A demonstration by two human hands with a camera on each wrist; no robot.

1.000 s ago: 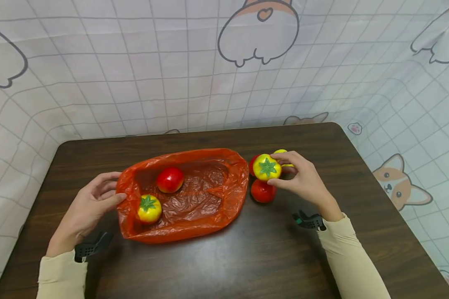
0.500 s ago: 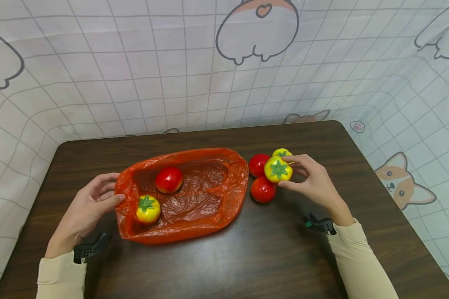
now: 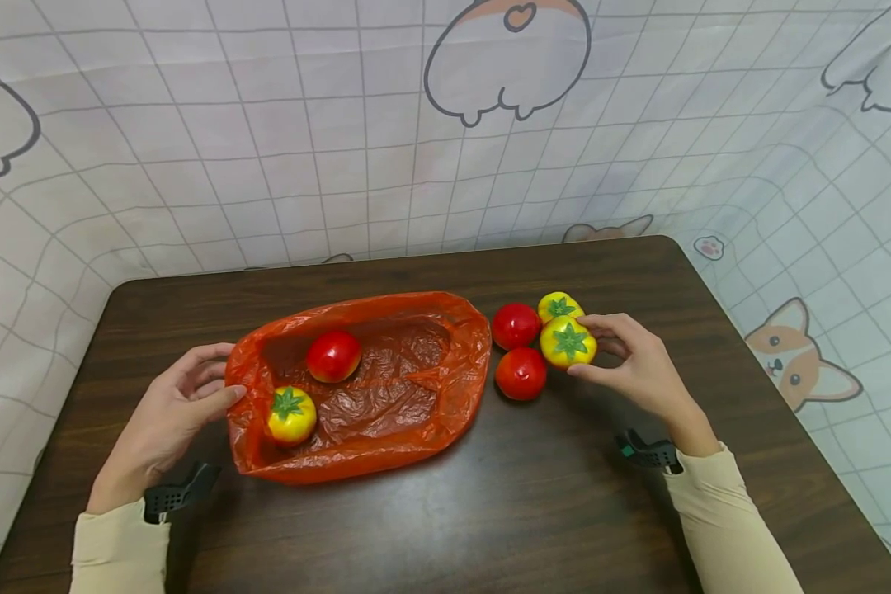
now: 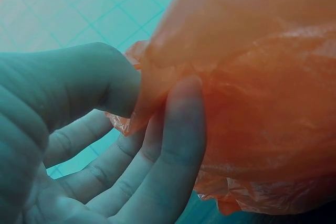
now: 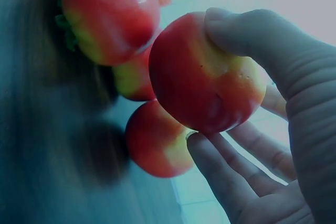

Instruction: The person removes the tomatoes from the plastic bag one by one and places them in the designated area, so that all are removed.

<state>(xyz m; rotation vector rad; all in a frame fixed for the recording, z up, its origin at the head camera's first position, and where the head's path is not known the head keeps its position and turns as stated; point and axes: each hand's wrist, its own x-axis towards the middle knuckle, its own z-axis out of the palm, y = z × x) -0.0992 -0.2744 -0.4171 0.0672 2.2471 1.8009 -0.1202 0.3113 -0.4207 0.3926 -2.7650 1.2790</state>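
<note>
In the head view my left hand (image 3: 171, 408) pinches the left rim of an orange-red plastic bag (image 3: 386, 462), its mouth spread wide on the table. The left wrist view shows the thin plastic (image 4: 252, 98) between thumb and fingers. Inside the bag lie a red tomato (image 3: 334, 356) and a yellow-topped tomato (image 3: 292, 417) with a green calyx. My right hand (image 3: 638, 363) holds another yellow-topped tomato (image 3: 568, 341) between thumb and fingertips, right beside the group outside the bag. From the right wrist, this held tomato (image 5: 205, 74) shows a red-and-yellow underside.
Right of the bag sit two red tomatoes (image 3: 520, 374) and, behind the held one, a smaller-looking yellow-topped tomato (image 3: 559, 306). The dark wooden table (image 3: 445, 536) ends at a rounded far edge, with a white gridded cloth (image 3: 304, 148) hanging behind.
My right hand has moved to the right with the held tomato, away from the bag, uncovering the red tomatoes and the yellow one behind. The left hand keeps its hold on the rim.
</note>
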